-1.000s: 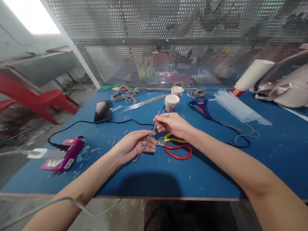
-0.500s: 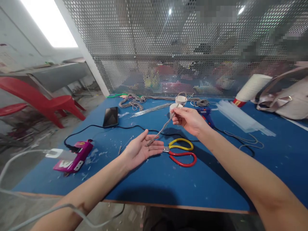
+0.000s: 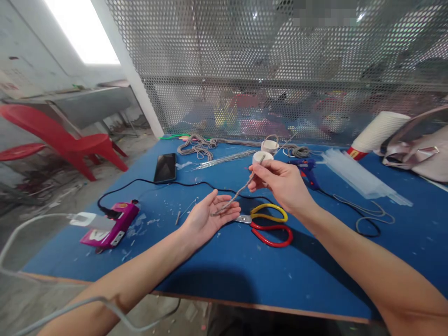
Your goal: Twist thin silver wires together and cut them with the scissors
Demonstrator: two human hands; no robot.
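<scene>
My right hand [image 3: 280, 183] pinches the upper part of a thin grey-brown twisted cord [image 3: 241, 190] between thumb and fingers. The cord slants down to the left, and its lower end lies over the palm of my left hand [image 3: 212, 215]. That palm faces up with the fingers stretched out, not wrapped round the cord. Just right of the left fingertips, scissors [image 3: 272, 238] with one yellow and one red handle lie on the blue table [image 3: 297, 284]. Behind the right hand stand two small white cups [image 3: 262, 157], the farther one with a cord handle.
A dark phone [image 3: 165, 168], a purple power strip [image 3: 112, 228] and a black cable are on the left. Cord bundles [image 3: 198, 147] and thin wires [image 3: 227, 159] lie at the back. A blue glue gun [image 3: 308, 172], clear plastic sleeves [image 3: 366, 177], stacked paper cups [image 3: 380, 133] and a bag [image 3: 416, 149] are right.
The whole view has shifted slightly, so table items appear a little farther right. My right hand still pinches the cord; its lower end has slid slightly across my open left palm toward the wrist.
</scene>
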